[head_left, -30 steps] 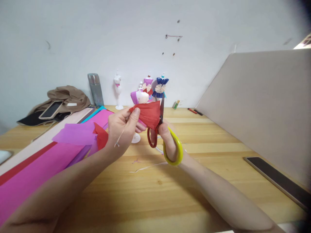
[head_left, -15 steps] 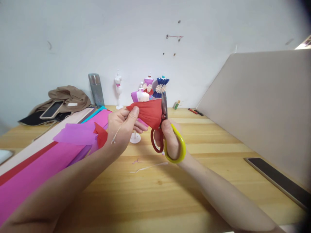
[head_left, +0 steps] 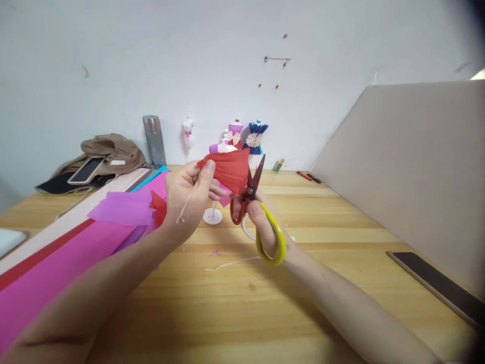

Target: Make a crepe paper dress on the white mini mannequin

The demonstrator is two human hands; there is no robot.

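Between thumb and fingers, my left hand (head_left: 191, 194) pinches the gathered end of a red crepe paper piece (head_left: 229, 169), which fans out to the right. My right hand (head_left: 265, 225) has its thumb in the yellow loop of a pair of scissors (head_left: 252, 189), with fingers at the red loop. The blades are spread and point up at the paper's right edge. Behind the paper stands a small white mannequin (head_left: 223, 146) with purple wrapped on its chest; its round base (head_left: 212, 216) shows below. The red paper hides its middle.
Coloured paper sheets (head_left: 71, 242) lie at left. Along the wall stand a flask (head_left: 154, 141), a white mannequin (head_left: 188, 129) and two dressed ones, including a blue one (head_left: 257, 136). A phone (head_left: 435, 285) lies at right beside a pale panel (head_left: 409, 151).
The scissor blades came together at the paper's right edge, then spread apart again. The red paper is slightly higher. The whole view has shifted a little.
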